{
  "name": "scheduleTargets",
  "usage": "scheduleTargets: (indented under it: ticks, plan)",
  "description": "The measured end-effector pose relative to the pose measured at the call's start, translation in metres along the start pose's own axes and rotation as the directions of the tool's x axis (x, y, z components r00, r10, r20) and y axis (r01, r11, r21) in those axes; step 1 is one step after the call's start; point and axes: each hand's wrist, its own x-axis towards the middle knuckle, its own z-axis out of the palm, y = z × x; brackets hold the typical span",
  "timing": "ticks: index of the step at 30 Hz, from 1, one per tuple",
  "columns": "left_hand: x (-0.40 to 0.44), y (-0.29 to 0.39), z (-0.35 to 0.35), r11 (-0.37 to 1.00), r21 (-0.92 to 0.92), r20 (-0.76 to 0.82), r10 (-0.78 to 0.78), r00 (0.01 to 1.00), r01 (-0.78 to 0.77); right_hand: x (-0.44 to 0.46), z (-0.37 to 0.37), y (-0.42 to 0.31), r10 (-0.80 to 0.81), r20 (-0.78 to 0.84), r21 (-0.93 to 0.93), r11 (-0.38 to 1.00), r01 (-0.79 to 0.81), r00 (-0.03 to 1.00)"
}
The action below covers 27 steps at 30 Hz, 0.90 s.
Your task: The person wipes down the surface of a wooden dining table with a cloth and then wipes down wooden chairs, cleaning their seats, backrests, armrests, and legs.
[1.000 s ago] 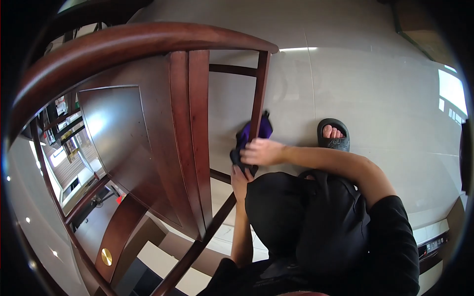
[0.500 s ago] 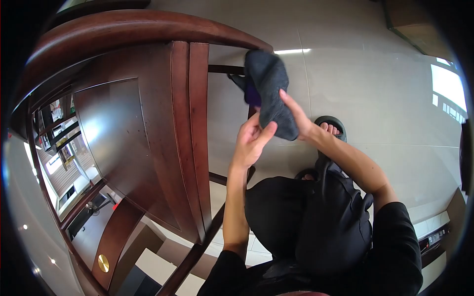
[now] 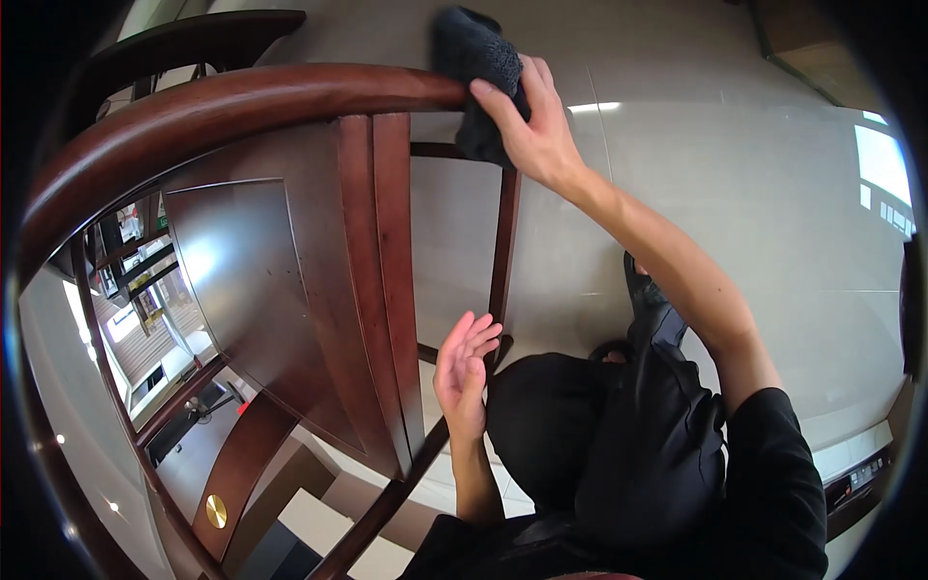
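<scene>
A dark grey cloth (image 3: 478, 58) is gripped in my right hand (image 3: 541, 126), bunched around the right end of the curved top rail of a dark red-brown wooden chair (image 3: 271, 92). Part of the cloth hangs below the rail. Lower down, my left hand (image 3: 466, 372) is raised beside the chair's slim upright, palm partly turned up, fingers apart and nothing in them. The chair's wide back panel (image 3: 242, 261) lies to the left of both hands.
Grey floor tiles (image 3: 754, 213) lie at the right. My bent legs in black trousers (image 3: 619, 435) are below my hands. Another dark wooden chair part (image 3: 193, 39) is at the upper left. A curved wooden piece with a gold disc (image 3: 217, 511) shows at the lower left.
My right hand has carried the cloth up to the end of the top rail. My left hand has let go of the cloth and moved down. The purple side of the cloth is now mostly hidden.
</scene>
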Motion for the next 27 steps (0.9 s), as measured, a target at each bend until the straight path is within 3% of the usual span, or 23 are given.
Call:
scheduleTargets:
  ticks: [3, 5, 8, 10, 12, 13, 14, 15, 18, 21, 22, 24, 26, 27]
  plan:
    - [-0.005, 0.009, 0.007, 0.997, 0.072, -0.034, 0.016, 0.999, -0.013, -0.009, 0.001, 0.003, -0.104, 0.004, 0.042, 0.994, 0.104, 0.995]
    - [-0.002, 0.018, 0.014, 0.986, 0.134, -0.056, 0.103, 0.993, -0.095, -0.015, 0.009, 0.033, -0.063, -0.120, -0.028, 0.998, 0.060, 0.991]
    - [-0.009, 0.021, 0.018, 0.923, 0.271, 0.049, 0.268, 0.962, -0.271, -0.031, -0.005, 0.032, 0.296, -0.118, -0.101, 0.946, -0.308, 0.948]
    - [-0.016, 0.033, 0.033, 0.910, 0.313, 0.024, 0.278, 0.960, -0.271, -0.052, -0.015, 0.013, 0.202, 0.027, -0.268, 0.945, -0.188, 0.979]
    - [-0.024, 0.053, 0.043, 0.776, 0.508, 0.038, 0.413, 0.910, -0.374, -0.064, -0.023, -0.042, -0.067, 0.373, -0.161, 0.978, 0.136, 0.925]
    - [-0.024, 0.063, 0.044, 0.770, 0.496, 0.036, 0.443, 0.896, -0.401, -0.065, -0.025, -0.073, -0.090, 0.466, -0.149, 0.973, 0.178, 0.880]
    - [-0.024, 0.073, 0.041, 0.665, 0.571, 0.051, 0.557, 0.829, -0.482, -0.062, -0.026, -0.105, -0.110, 0.560, -0.130, 0.967, 0.218, 0.821]
    - [-0.028, 0.084, 0.036, 0.547, 0.648, 0.060, 0.658, 0.751, -0.530, -0.061, -0.026, -0.125, -0.116, 0.530, -0.163, 0.958, 0.235, 0.840]
    - [-0.040, 0.115, 0.014, 0.336, 0.849, -0.022, 0.793, 0.609, -0.407, -0.037, -0.046, -0.172, -0.066, 0.769, -0.341, 0.799, 0.496, 0.636]
    - [-0.041, 0.117, -0.010, 0.390, 0.883, -0.162, 0.776, 0.610, -0.262, -0.033, -0.056, -0.241, -0.114, 0.904, -0.240, 0.661, 0.711, 0.412]
    - [-0.040, 0.114, -0.014, 0.397, 0.903, -0.210, 0.743, 0.636, -0.166, -0.039, -0.053, -0.256, -0.079, 0.909, -0.258, 0.666, 0.700, 0.409]
    - [-0.034, 0.093, -0.028, 0.292, 0.955, -0.259, 0.760, 0.596, 0.043, -0.052, -0.039, -0.268, -0.162, 0.914, -0.161, 0.696, 0.700, 0.371]
    - [-0.029, 0.066, -0.034, 0.339, 0.937, -0.307, 0.676, 0.669, 0.088, -0.063, -0.018, -0.276, -0.129, 0.934, -0.166, 0.667, 0.726, 0.332]
    - [-0.029, 0.064, -0.029, 0.362, 0.932, -0.281, 0.717, 0.638, 0.003, -0.066, -0.006, -0.270, -0.147, 0.939, -0.143, 0.657, 0.740, 0.312]
